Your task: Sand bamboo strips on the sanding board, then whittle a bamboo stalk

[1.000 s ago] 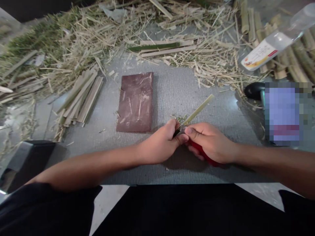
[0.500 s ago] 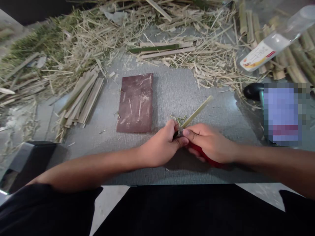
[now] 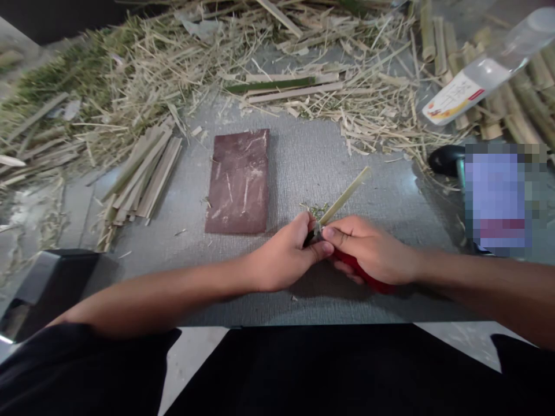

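Observation:
My left hand is closed, its thumb pressed toward the front of a red-handled tool that looks like a knife. A thin pale-green bamboo strip slants up and right from between my hands, its lower end at my left fingers. Wrapped around the red handle is my right hand, with its thumb and forefinger close to the strip. Fine green shavings cling where the hands meet. Fingers hide most of the blade.
A worn brown-red pad lies left of my hands. Cut strips are bundled further left. Shavings heap along the back. A bottle, bamboo pieces and a pixelated device are at right; a dark box stands front left.
The strip's free end has shifted slightly left and up. Both hands keep nearly the same place and grip.

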`<action>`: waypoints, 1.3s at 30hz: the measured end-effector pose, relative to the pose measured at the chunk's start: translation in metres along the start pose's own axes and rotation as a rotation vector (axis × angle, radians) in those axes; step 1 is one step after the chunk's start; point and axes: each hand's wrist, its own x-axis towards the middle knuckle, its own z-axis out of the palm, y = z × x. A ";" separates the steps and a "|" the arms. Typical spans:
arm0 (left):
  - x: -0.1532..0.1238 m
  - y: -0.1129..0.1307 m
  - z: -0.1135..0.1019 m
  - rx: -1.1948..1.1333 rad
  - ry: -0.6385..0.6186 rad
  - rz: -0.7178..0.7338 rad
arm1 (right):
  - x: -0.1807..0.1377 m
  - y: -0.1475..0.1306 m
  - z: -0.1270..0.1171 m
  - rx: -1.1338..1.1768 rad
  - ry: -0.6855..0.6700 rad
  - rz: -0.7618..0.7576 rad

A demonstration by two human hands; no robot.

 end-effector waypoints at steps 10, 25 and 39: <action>-0.007 0.010 0.000 -0.329 -0.202 -0.144 | 0.003 0.001 0.002 -0.086 0.475 -0.259; -0.004 0.010 -0.008 -0.478 -0.294 -0.162 | -0.003 -0.002 -0.018 -0.110 -0.087 -0.065; -0.003 0.004 0.000 -0.042 -0.065 0.005 | -0.001 0.008 -0.006 -0.040 -0.076 -0.059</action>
